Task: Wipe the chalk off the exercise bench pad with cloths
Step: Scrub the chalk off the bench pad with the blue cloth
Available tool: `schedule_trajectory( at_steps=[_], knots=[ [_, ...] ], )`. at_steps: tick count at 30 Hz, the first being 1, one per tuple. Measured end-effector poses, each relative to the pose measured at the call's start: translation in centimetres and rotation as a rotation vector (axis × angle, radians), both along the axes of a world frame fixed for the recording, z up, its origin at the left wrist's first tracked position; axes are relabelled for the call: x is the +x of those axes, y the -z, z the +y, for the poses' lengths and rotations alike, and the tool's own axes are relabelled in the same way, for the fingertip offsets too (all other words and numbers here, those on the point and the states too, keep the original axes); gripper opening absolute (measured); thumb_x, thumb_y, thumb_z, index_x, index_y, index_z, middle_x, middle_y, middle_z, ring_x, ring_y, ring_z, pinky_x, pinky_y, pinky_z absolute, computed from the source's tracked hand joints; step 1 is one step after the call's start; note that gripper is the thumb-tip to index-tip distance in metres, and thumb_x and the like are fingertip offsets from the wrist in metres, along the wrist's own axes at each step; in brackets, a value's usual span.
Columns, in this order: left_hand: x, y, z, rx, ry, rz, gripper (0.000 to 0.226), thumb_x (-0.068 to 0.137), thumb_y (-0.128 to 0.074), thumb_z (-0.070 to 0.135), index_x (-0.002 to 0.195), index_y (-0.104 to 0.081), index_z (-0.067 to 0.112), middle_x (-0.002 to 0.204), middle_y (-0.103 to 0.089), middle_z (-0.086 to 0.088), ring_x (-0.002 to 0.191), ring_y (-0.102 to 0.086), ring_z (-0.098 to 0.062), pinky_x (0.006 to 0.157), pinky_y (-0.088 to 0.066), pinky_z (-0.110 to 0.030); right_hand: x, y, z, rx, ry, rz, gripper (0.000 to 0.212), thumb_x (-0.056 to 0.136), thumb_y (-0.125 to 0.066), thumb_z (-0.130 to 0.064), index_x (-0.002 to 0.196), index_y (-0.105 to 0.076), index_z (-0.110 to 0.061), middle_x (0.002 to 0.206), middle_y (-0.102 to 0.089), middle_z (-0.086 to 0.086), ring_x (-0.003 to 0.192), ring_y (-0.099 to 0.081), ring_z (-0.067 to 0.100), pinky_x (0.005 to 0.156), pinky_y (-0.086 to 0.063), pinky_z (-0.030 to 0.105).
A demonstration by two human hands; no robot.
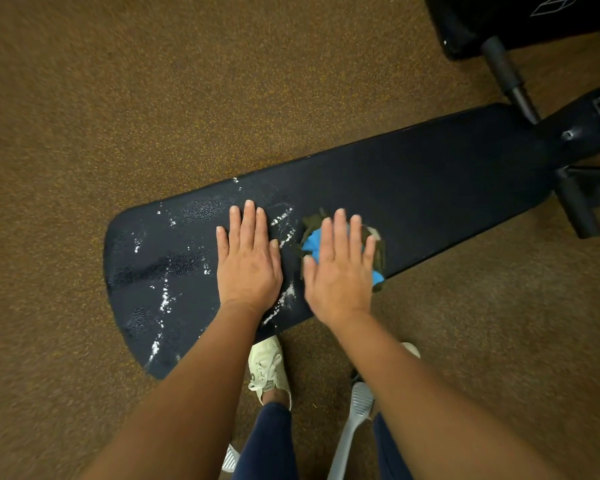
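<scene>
A long black bench pad (413, 188) lies diagonally across the brown floor. White chalk streaks (165, 299) cover its near left end, with more chalk between my hands. My left hand (248, 258) rests flat on the bare pad, fingers straight. My right hand (340, 265) presses flat on bunched cloths, a blue cloth (313, 241) over a dark olive cloth (309, 221), at the pad's near edge. Most of both cloths is hidden under my palm.
Black bench frame parts and a foam roller bar (579, 206) stand at the far right. Another black machine (506, 22) fills the top right corner. My white shoes (269, 370) and a grey bench leg (355, 414) sit below the pad's near edge.
</scene>
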State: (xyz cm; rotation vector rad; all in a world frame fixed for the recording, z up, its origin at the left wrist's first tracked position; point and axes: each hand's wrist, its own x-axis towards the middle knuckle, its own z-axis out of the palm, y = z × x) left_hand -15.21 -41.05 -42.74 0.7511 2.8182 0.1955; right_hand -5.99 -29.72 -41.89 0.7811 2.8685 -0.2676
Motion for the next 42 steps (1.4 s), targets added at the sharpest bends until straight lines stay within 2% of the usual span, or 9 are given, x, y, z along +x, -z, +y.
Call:
schedule_trajectory(
  at_steps=[6,10,12,18,24,29,35,40,42],
  knots=[
    [0.0,-0.1,-0.1,0.006,0.017,-0.003,0.059,0.098,-0.012,0.039,0.151,-0.010,0.011,0.160,-0.003,-0.004,0.146,0.007,-0.021,0.118,0.001,-0.044,3.4,0.5,2.8,-0.017,-0.461,0.021,0.064,0.096,-0.030,-0.045,0.150,-0.024,-0.012,0.160,-0.017,0.009,0.148,-0.010,0.027,0.115,-0.020,0.054],
    [0.0,-0.1,-0.2,0.018,0.009,-0.001,0.059,0.099,-0.013,0.038,0.151,-0.010,0.011,0.160,-0.003,-0.004,0.146,0.008,-0.021,0.118,0.003,-0.043,0.9,0.3,2.6,0.005,-0.099,0.005,0.066,0.096,-0.028,-0.042,0.152,-0.016,-0.011,0.161,-0.010,0.010,0.148,-0.003,0.028,0.118,-0.009,0.054],
    [0.0,-0.2,-0.2,0.020,0.011,-0.008,0.059,0.099,-0.013,0.038,0.151,-0.010,0.011,0.160,-0.002,-0.005,0.146,0.008,-0.021,0.118,0.003,-0.043,0.3,0.2,0.1,0.004,-0.021,-0.005,0.067,0.095,-0.026,-0.042,0.152,-0.012,-0.009,0.161,-0.006,0.012,0.148,0.000,0.030,0.118,-0.005,0.054],
    [-0.1,-0.3,-1.0,0.023,0.044,-0.006,0.059,0.098,-0.013,0.037,0.151,-0.011,0.010,0.160,-0.002,-0.005,0.146,0.009,-0.022,0.119,0.001,-0.042,2.3,0.1,3.1,-0.010,-0.502,-0.027,0.066,0.097,-0.027,-0.047,0.152,-0.017,-0.012,0.161,-0.010,0.009,0.148,-0.005,0.027,0.116,-0.019,0.055],
    [0.0,-0.1,-1.5,0.003,0.052,0.010,0.060,0.098,-0.012,0.039,0.151,-0.013,0.010,0.160,-0.002,-0.005,0.146,0.009,-0.022,0.119,0.001,-0.043,-1.2,0.0,0.3,-0.002,-0.089,-0.013,0.069,0.095,-0.026,-0.044,0.152,-0.014,-0.008,0.161,-0.007,0.013,0.148,0.001,0.031,0.118,-0.006,0.055],
    [0.0,0.0,-1.6,-0.008,0.045,0.027,0.061,0.097,-0.012,0.039,0.151,-0.015,0.010,0.160,-0.004,-0.005,0.146,0.007,-0.022,0.118,0.000,-0.044,0.6,0.4,2.2,-0.003,-0.534,0.023,0.066,0.096,-0.030,-0.046,0.151,-0.022,-0.010,0.160,-0.014,0.010,0.148,-0.007,0.028,0.117,-0.017,0.054],
    [0.1,-0.1,-1.7,0.007,-0.032,0.030,0.062,0.097,-0.011,0.041,0.151,-0.014,0.010,0.160,-0.003,-0.005,0.146,0.009,-0.021,0.118,0.004,-0.042,-2.1,0.2,-0.2,-0.004,-0.167,0.016,0.069,0.094,-0.024,-0.045,0.152,-0.013,-0.009,0.161,-0.006,0.011,0.148,0.000,0.031,0.118,-0.005,0.055],
    [0.2,0.1,-2.4,0.012,-0.091,0.040,0.061,0.097,-0.012,0.040,0.151,-0.015,0.009,0.160,-0.004,-0.006,0.146,0.006,-0.022,0.118,0.002,-0.044,-0.1,0.5,1.7,-0.034,-0.595,0.053,0.066,0.095,-0.029,-0.045,0.150,-0.025,-0.010,0.160,-0.017,0.009,0.148,-0.010,0.029,0.116,-0.018,0.054],
    [0.3,0.1,-2.5,0.016,-0.101,0.038,0.061,0.098,-0.013,0.040,0.151,-0.014,0.010,0.160,-0.004,-0.005,0.146,0.007,-0.021,0.118,0.003,-0.044,-1.1,0.7,2.9,-0.021,-0.535,0.072,0.066,0.095,-0.029,-0.045,0.151,-0.025,-0.010,0.160,-0.017,0.009,0.148,-0.010,0.028,0.117,-0.017,0.053]
  ],
)
